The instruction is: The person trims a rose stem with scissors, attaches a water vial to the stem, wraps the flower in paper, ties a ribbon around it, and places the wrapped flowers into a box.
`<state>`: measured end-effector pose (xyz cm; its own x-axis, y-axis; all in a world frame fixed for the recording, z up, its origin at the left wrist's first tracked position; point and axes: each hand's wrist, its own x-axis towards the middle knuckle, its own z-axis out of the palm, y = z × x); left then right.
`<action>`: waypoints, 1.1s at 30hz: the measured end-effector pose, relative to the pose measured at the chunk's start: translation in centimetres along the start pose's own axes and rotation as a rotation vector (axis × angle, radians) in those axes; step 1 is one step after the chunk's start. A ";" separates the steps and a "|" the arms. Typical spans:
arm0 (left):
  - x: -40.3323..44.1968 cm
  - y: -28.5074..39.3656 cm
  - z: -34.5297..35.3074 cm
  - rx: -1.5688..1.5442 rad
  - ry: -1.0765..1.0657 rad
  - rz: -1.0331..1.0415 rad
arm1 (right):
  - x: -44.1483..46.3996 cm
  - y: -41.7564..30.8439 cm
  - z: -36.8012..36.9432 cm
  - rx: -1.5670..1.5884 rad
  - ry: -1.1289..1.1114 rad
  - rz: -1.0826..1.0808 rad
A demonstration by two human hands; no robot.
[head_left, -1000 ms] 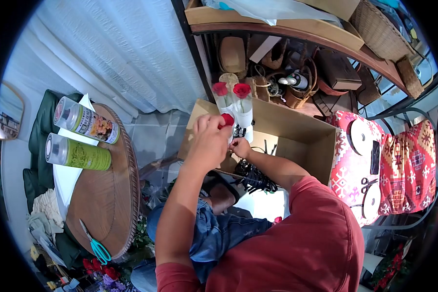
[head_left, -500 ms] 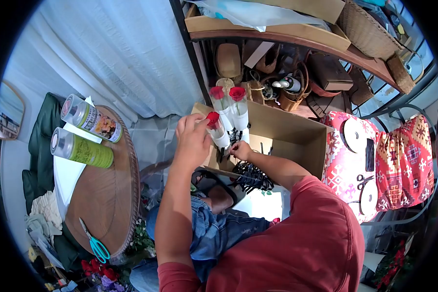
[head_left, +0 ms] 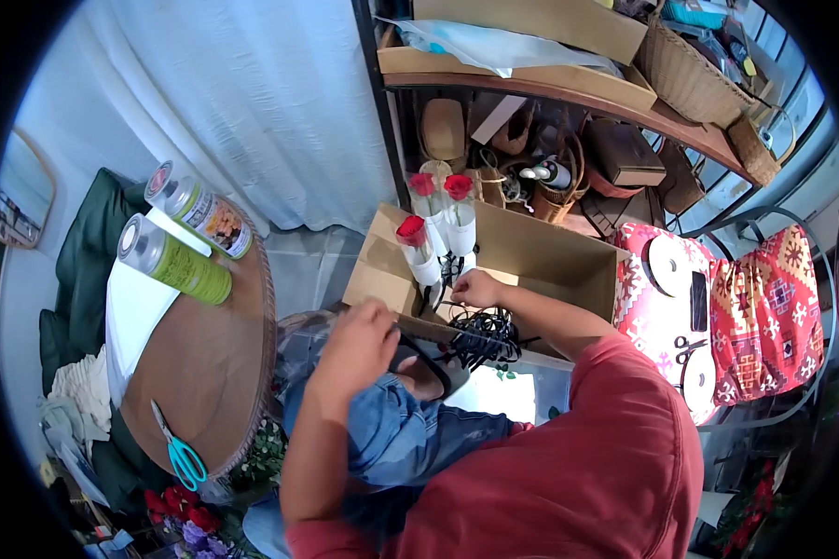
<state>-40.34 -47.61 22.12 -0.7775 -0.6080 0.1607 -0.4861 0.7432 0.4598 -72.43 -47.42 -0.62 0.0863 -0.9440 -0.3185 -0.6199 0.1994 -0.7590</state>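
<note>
Three red roses in clear sleeves with white lower bands stand in the left end of a cardboard box (head_left: pixel 555 224). The front rose (head_left: pixel 411 230) leans a little, and the other two (head_left: pixel 421 184) (head_left: pixel 458 186) stand behind it. My right hand (head_left: pixel 478 290) is inside the box beside the sleeves, its fingers pinched at a thin black cord (head_left: pixel 447 275). A tangled bundle of black cord (head_left: pixel 485 338) hangs over the box's front edge below this hand. My left hand (head_left: pixel 360 343) is over my knee, loosely curled and slightly blurred, apart from the roses; I see nothing in it.
On the round wooden table (head_left: pixel 196 363) at left are two spray cans (head_left: pixel 182 265) (head_left: pixel 205 214) and turquoise scissors (head_left: pixel 185 456). A patterned red seat (head_left: pixel 639 317) at right holds white spools (head_left: pixel 669 265), a phone (head_left: pixel 698 300) and small black scissors (head_left: pixel 688 348). Shelves with baskets (head_left: pixel 694 74) stand behind.
My left hand has let go of the front rose and drawn back toward my knee. My right hand has stayed near the cords. The head view has shifted slightly.
</note>
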 end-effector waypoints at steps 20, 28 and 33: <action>-22.7 10.3 -4.2 -0.040 0.067 -0.124 | -17.5 -34.3 5.7 0.115 0.019 -1.062; -27.2 8.4 -4.1 0.039 -0.162 -0.477 | -11.8 -42.1 5.2 0.336 0.265 -0.806; -27.6 7.3 -0.9 0.022 -0.256 -0.474 | -20.9 -48.6 7.4 0.882 -0.288 -1.242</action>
